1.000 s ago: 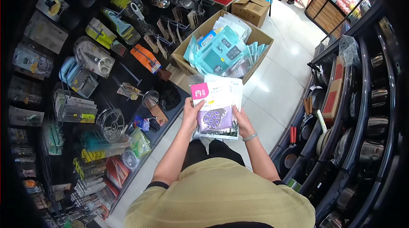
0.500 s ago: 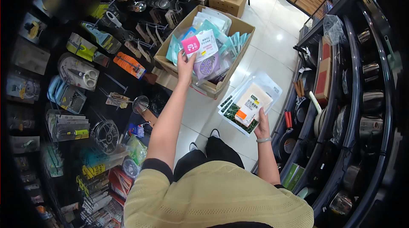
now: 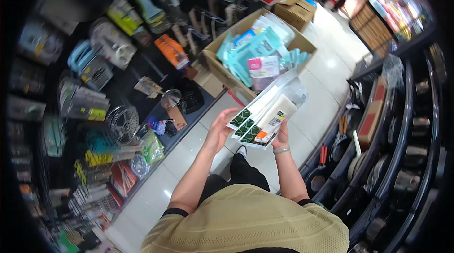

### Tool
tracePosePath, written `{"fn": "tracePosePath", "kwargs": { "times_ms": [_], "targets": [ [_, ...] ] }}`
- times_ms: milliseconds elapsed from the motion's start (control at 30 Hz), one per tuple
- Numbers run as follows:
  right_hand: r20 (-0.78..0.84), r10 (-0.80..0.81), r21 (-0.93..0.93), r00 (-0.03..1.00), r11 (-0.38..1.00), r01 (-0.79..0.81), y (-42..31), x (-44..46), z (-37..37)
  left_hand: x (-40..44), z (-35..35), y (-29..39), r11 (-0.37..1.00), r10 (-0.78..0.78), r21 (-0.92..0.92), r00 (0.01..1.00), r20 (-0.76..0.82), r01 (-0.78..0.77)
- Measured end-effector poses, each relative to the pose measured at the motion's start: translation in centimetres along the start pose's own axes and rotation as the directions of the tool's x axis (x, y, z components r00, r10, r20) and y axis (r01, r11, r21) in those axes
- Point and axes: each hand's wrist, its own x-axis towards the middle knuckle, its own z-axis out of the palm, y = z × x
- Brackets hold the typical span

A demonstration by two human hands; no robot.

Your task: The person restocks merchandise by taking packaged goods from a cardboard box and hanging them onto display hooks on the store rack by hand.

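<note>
My right hand [image 3: 282,137] grips several clear flat packages [image 3: 269,116] with green patterned corners and white labels, fanned slightly apart. My left hand [image 3: 219,130] is at their left edge, fingers spread, with nothing seen in its grasp; whether a fingertip touches the edge I cannot tell. Beyond the packages stands an open cardboard box [image 3: 227,79] holding teal and clear packets. On top of these, near the box's front side, lies the purple packet with a pink and white label [image 3: 264,71].
Hanging kitchen tools, among them an orange pack [image 3: 171,51], fill the dark display at left. Pans and a long red and brown box [image 3: 371,111] are on the right shelves. A smaller carton [image 3: 295,11] stands behind the open box. Tiled floor [image 3: 326,71] runs between.
The purple packet went from my left hand into the box. My left hand came back toward the packages in my right hand, which tilted and fanned out. The view has shifted.
</note>
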Motion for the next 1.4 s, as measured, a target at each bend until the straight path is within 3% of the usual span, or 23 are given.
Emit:
{"fn": "tracePosePath", "kwargs": {
  "times_ms": [100,133,233,300,333,367,400,433,500,533,667,833,867,967,1000,1033,1100,1133,1167,1233,1267,1400],
  "targets": [
    [0.092,0.054,-0.03,0.994,0.998,-0.052,3.3,1.0,1.9,-4.8,-2.3,0.9,0.994,0.079,0.087,0.993,-0.089,-0.071],
    [0.118,0.088,-0.049,0.989,0.995,-0.082,4.6,1.2,2.2,-6.5,-3.2,0.9,0.997,0.067,-0.03,0.987,-0.147,-0.072],
    [0.201,0.223,-0.11,0.954,0.973,-0.204,9.0,1.3,3.3,-11.3,-5.1,1.3,0.997,-0.001,-0.075,0.941,-0.337,-0.025],
    [0.251,0.323,-0.142,0.913,0.945,-0.295,12.9,0.7,4.4,-14.5,-7.3,0.3,0.998,0.057,0.033,0.888,-0.456,-0.047],
    [0.252,0.366,-0.163,0.896,0.928,-0.334,15.1,0.2,5.0,-16.4,-5.6,2.1,0.982,0.175,0.025,0.846,-0.504,-0.188],
    [0.198,0.396,-0.143,0.897,0.917,-0.373,17.6,-0.5,5.6,-18.4,-6.6,1.8,0.967,0.248,0.077,0.823,-0.512,-0.243],
    [0.148,0.43,-0.127,0.891,0.902,-0.414,20.3,-1.3,6.4,-20.8,-8.5,1.7,0.897,0.375,0.401,0.803,-0.463,-0.187],
    [0.102,0.469,-0.114,0.877,0.882,-0.458,23.1,-2.3,7.3,-23.0,-9.5,1.9,0.838,0.456,0.508,0.764,-0.456,-0.197],
    [0.082,0.55,-0.144,0.831,0.832,-0.536,28.3,-5.0,9.2,-27.6,-10.5,4.1,0.798,0.448,0.601,0.701,-0.555,-0.034],
    [0.097,0.591,-0.099,0.801,0.807,-0.583,30.9,-6.5,10.2,-29.8,-11.7,4.3,0.713,0.586,0.691,0.641,-0.496,-0.117],
    [0.139,0.686,-0.15,0.714,0.727,-0.67,41.4,-11.1,10.9,-40.0,-14.9,7.1,0.642,0.744,0.734,0.41,-0.527,-0.221],
    [0.21,0.84,-0.12,0.501,0.531,-0.839,52.2,-15.4,13.4,-51.5,-18.3,8.3,0.692,0.717,0.675,0.144,-0.682,-0.256],
    [0.33,0.835,-0.172,0.44,0.511,-0.842,54.1,-16.3,14.4,-53.4,-19.3,8.0,0.687,0.718,0.685,0.079,-0.692,-0.243],
    [0.448,0.84,-0.009,0.307,0.347,-0.938,60.8,-19.8,16.6,-59.0,-19.2,8.6,0.639,0.703,0.704,-0.137,-0.698,-0.309],
    [0.341,0.895,-0.04,0.288,0.32,-0.947,61.8,-22.1,19.6,-60.6,-19.9,8.3,0.664,0.667,0.68,-0.164,-0.727,-0.312],
    [0.321,0.934,-0.189,0.154,0.223,-0.956,63.6,-22.4,19.7,-62.0,-20.4,8.0,0.671,0.642,0.667,-0.194,-0.741,-0.324],
    [0.31,0.938,-0.336,0.154,0.26,-0.905,66.4,-23.8,19.3,-64.6,-21.3,7.7,0.688,0.588,0.636,-0.244,-0.771,-0.351],
    [0.346,0.932,-0.312,0.112,0.227,-0.923,68.2,-24.6,19.2,-65.8,-22.0,7.6,0.697,0.577,0.633,-0.261,-0.774,-0.337],
    [0.396,0.918,-0.278,0.003,0.123,-0.953,70.0,-25.0,19.2,-66.8,-23.0,7.6,0.676,0.581,0.664,-0.323,-0.747,-0.319],
    [0.28,0.959,-0.309,-0.04,0.05,-0.95,73.5,-26.7,20.2,-68.8,-25.2,7.7,0.636,0.586,0.722,-0.44,-0.681,-0.271],
    [0.27,0.96,-0.291,-0.068,0.014,-0.957,75.5,-27.3,20.5,-70.2,-27.3,6.6,0.741,0.525,0.64,-0.417,-0.742,-0.204],
    [0.248,0.95,-0.25,-0.188,-0.125,-0.96,83.8,-29.7,21.4,-75.3,-30.2,9.1,0.682,0.6,0.724,-0.486,-0.635,-0.103]
  ]
}}
